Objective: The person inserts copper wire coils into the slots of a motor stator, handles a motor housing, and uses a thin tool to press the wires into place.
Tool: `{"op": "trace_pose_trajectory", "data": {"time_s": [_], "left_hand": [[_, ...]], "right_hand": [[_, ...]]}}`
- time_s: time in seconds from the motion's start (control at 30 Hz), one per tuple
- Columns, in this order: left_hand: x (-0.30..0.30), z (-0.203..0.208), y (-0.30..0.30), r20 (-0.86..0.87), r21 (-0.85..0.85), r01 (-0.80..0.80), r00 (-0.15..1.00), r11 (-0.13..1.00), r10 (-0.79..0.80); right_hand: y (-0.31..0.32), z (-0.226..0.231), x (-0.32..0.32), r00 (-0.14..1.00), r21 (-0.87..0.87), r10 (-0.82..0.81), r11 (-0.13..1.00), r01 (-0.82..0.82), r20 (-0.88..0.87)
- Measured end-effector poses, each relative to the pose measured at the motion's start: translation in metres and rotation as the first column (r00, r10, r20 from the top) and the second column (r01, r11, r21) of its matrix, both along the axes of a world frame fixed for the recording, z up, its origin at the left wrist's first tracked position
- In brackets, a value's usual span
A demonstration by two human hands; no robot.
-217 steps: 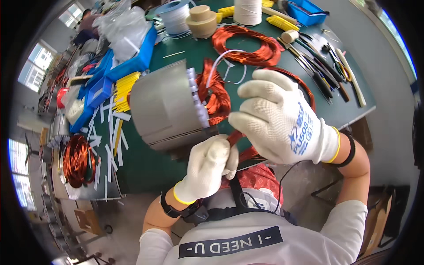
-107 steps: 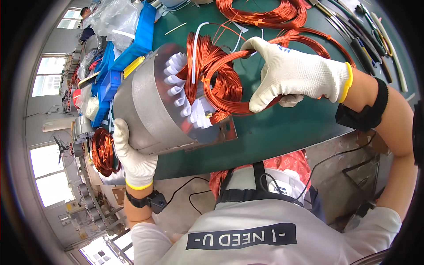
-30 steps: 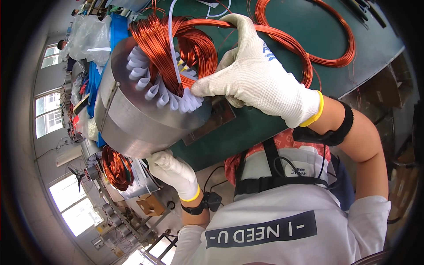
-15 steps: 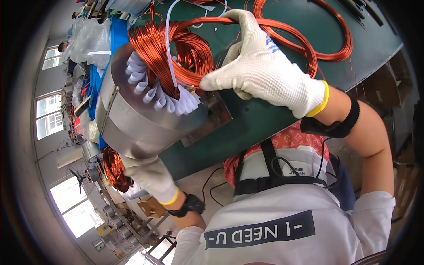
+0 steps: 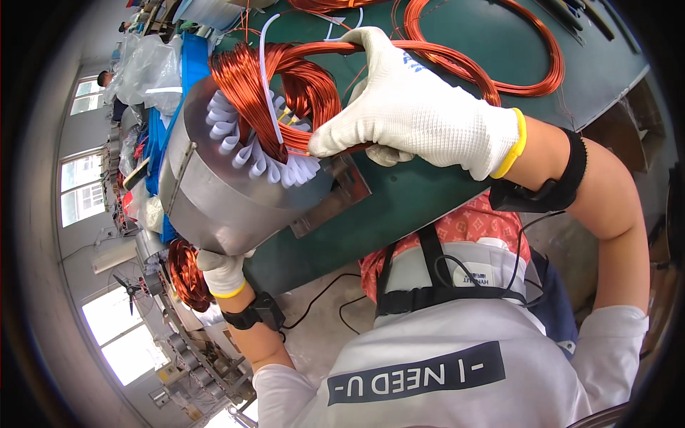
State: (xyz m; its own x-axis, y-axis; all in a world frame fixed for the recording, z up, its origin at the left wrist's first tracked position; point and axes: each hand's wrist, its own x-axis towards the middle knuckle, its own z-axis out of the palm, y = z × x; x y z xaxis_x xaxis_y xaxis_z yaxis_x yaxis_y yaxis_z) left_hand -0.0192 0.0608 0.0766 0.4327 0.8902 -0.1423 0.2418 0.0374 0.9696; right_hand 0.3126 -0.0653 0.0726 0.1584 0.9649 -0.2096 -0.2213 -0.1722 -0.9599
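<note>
A metal motor stator [image 5: 228, 192] lies on its side, with white looped slot liners [image 5: 265, 165] round its near-facing end. Bundles of copper winding wire [image 5: 246, 89] come out of its bore. My right hand [image 5: 410, 107], in a white glove with a yellow cuff, is closed round a copper wire coil [image 5: 325, 50], its thumb tip by the slot liners. Past the coil runs a thin white strip [image 5: 265, 64]. My left hand [image 5: 222, 271], gloved too, is at the stator's far lower end beside more copper windings [image 5: 187, 274]; its fingers are hidden there.
The green tabletop [image 5: 421, 189] carries another copper coil [image 5: 549, 78] and dark tools [image 5: 585, 18]. Under the stator is a metal block [image 5: 332, 203]. Clear plastic bags [image 5: 146, 71] lie beside a blue edge [image 5: 193, 60] on the left. A black cable [image 5: 314, 303] hangs below.
My left hand and forearm have shifted left along the stator's end. My right hand has moved slightly down and left with the coil, and the white strip's upper end has swung left.
</note>
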Motion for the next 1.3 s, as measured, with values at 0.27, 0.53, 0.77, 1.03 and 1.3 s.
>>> {"op": "trace_pose_trajectory", "data": {"time_s": [0.27,0.53,0.77,1.03,1.3], "left_hand": [[0.002,-0.007,-0.003,0.036,-0.045,-0.194,0.98,0.98,0.195],[0.01,-0.017,-0.013,0.209,0.067,0.026,0.977,0.997,-0.04],[0.032,-0.021,-0.035,0.251,0.314,0.025,0.962,0.949,-0.109],[0.036,-0.041,-0.048,0.244,0.356,-0.102,0.97,0.929,0.013],[0.059,-0.025,-0.059,0.404,0.105,-0.059,0.915,0.993,0.012]], "right_hand": [[0.006,-0.004,-0.006,0.993,0.053,-0.042,0.998,0.037,0.109],[0.008,0.008,-0.001,0.973,0.064,0.104,0.991,-0.119,0.208],[0.01,0.038,0.01,0.927,-0.267,0.309,0.931,-0.248,0.215],[0.015,0.069,0.014,0.869,-0.359,0.389,0.892,-0.273,0.306],[0.023,0.078,0.001,0.883,-0.345,0.425,0.873,-0.344,0.197]]}}
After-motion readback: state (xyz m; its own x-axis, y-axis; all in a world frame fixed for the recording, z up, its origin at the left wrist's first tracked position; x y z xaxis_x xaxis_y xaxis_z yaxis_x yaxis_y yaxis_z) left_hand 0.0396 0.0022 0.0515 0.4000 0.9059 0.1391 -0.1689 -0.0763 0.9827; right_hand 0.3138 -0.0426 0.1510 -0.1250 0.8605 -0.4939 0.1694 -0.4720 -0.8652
